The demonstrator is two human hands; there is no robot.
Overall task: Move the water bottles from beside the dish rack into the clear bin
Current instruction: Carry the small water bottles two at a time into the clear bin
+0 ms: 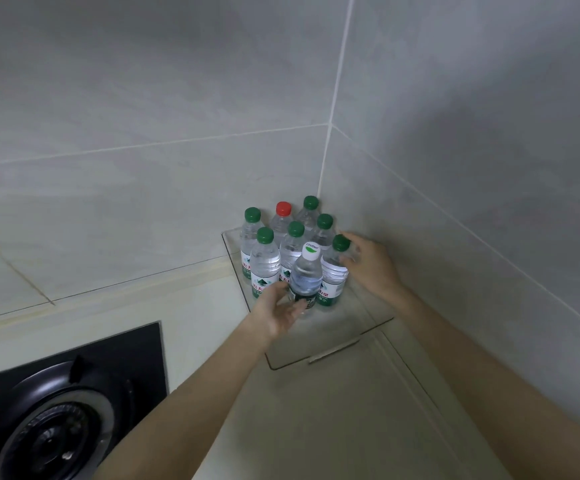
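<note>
A clear bin [345, 336] sits in the tiled corner of the counter with several upright water bottles in its far half. Most have green caps; one at the back has a red cap [283, 208]. My left hand [274, 315] is wrapped around the lower part of a white-capped bottle [307, 271] standing at the front of the group. My right hand [368, 263] reaches in from the right, its fingers curled around the shoulder of the rightmost green-capped bottle [335, 271]. The near half of the bin holds nothing.
A black gas hob [56, 410] with a round burner lies at the lower left. Grey tiled walls [454, 202] close in behind and to the right of the bin. Pale countertop [316, 427] runs toward me.
</note>
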